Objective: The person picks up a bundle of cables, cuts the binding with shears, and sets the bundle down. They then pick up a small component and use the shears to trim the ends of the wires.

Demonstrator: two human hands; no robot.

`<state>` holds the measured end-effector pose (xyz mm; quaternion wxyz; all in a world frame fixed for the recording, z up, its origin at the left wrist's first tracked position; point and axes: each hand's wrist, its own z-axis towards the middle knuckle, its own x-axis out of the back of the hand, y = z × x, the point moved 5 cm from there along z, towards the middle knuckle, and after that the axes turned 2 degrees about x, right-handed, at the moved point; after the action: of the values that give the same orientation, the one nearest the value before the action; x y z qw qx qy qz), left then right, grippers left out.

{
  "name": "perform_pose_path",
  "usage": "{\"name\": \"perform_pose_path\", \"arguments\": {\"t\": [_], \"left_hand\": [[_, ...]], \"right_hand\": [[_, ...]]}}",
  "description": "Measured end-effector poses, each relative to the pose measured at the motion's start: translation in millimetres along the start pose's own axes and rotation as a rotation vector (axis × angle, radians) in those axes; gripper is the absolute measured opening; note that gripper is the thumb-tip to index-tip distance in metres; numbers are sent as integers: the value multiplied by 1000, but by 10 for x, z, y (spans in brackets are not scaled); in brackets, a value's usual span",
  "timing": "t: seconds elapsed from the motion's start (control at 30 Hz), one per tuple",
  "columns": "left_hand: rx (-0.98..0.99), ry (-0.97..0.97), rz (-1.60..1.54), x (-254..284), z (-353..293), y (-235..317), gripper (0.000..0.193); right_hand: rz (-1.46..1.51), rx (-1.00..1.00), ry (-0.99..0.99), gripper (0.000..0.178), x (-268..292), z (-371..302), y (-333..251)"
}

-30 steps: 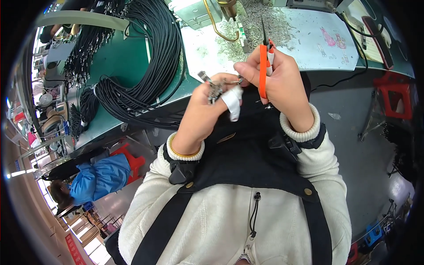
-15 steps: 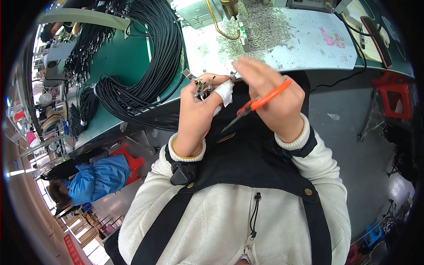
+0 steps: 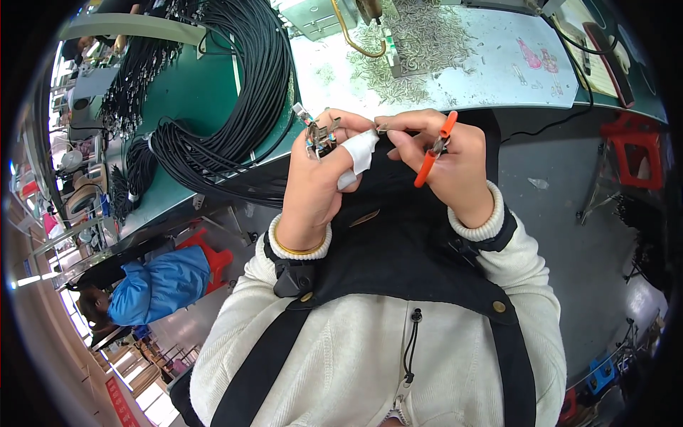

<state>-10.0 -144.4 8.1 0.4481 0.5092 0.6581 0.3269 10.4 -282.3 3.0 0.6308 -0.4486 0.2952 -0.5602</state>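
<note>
My left hand (image 3: 313, 181) is closed around a bunch of small metal connector ends (image 3: 321, 136) with coloured wire bits, which stick up between thumb and fingers. White tape (image 3: 361, 151) wraps its thumb. My right hand (image 3: 455, 160) keeps a pair of orange-handled snips (image 3: 427, 168) tucked in its palm; their blades are hidden. Its thumb and forefinger pinch a tiny metal piece (image 3: 383, 129) right at the tip of my left thumb. I cannot make out exactly what that piece is.
Black cable (image 3: 267, 92) lies coiled on the green bench to the left. Many small metal parts (image 3: 427, 53) are heaped on the white board beside a press-like tool (image 3: 370, 14). A person in blue (image 3: 160, 285) sits at left; a red stool (image 3: 633, 153) stands at right.
My right hand has come down, its fingertips now meeting the left thumb tip. The snips have swung round in its palm, blades no longer showing. The left hand has turned slightly.
</note>
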Motion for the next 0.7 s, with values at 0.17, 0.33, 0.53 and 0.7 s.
{"name": "perform_pose_path", "arguments": {"t": [0.17,0.33,0.53,0.7], "left_hand": [[60,-31,-146,-34,4,-20,16],[117,-89,-115,-62,3,-57,15],[-319,2,263,-93,-36,-16,16],[-211,100,160,-79,-37,-13,14]], "right_hand": [[-36,56,43,20,35,-10,-57],[-389,260,-19,24,54,-59,-213],[-286,278,135,24,16,-84,-152],[-85,128,196,18,2,-82,-39]]}}
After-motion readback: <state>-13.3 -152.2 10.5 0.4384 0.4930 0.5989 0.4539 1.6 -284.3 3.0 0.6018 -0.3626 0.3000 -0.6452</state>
